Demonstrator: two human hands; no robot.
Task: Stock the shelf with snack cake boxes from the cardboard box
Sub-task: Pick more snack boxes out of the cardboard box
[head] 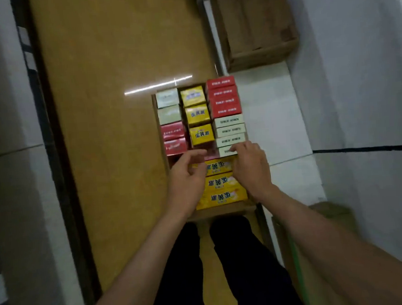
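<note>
Both hands — left hand loosely curled, right hand fingertips touching a cream carton — hover empty over glossy rectangular snack boxes.

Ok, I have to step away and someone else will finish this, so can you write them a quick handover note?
Left hand: empty, fingers curled over the near yellow boxes.
Right hand: fingertips on the nearest cream box, grip unclear.
The cardboard box on the floor is still packed with rows of red, yellow, cream and pale green boxes.
Done: nothing visibly lifted out.
Left: take the boxes out and stock the shelf, which is not clearly in view.
</note>
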